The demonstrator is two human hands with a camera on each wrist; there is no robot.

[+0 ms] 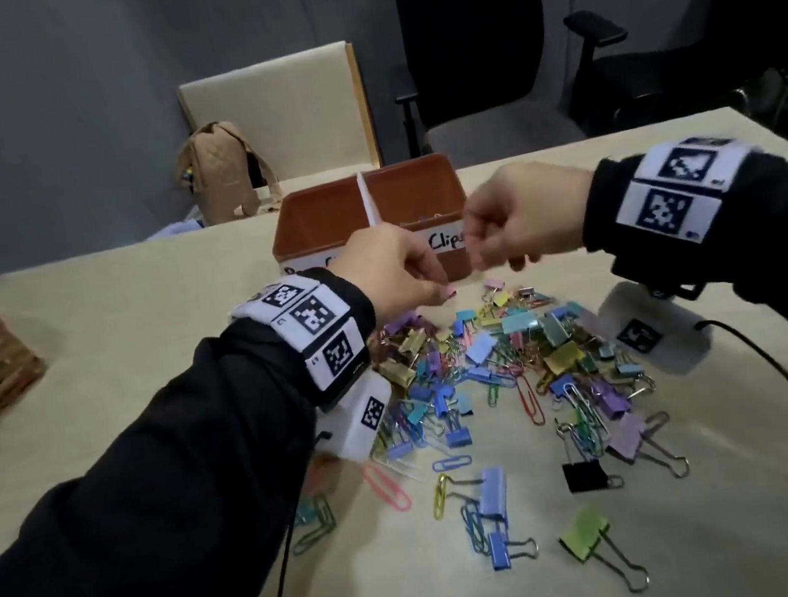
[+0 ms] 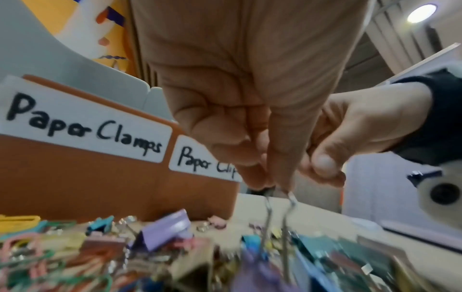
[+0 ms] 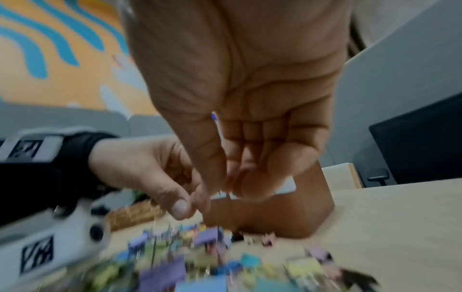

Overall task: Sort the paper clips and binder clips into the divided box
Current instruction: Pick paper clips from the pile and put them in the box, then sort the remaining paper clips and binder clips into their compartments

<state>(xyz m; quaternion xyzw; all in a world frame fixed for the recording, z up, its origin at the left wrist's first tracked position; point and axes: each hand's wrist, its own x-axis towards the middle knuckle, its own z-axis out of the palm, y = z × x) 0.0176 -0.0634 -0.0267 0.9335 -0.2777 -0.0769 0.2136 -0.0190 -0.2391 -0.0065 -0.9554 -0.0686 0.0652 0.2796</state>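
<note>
Most of the sorting is left, I judge: a big mixed pile (image 1: 506, 368) of paper and binder clips covers the worktop (image 1: 157, 346) just near the divided box (image 1: 369, 219). The left hand (image 1: 393, 272) pinches a binder clip's wire handles (image 2: 277, 199). The right hand (image 1: 523, 216) has curled fingers; its grip's contents are unclear.

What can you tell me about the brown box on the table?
The box is reddish-brown and looks like smooth plastic, open at the top. A white divider splits it into two sections. Two white handwritten labels are on its front: the left label reads "Paper Clamps", and the right label starts "Paper Cli" before a hand covers it. It stands upright on the table, just behind the pile of clips. Neither hand appears to touch it.
</note>
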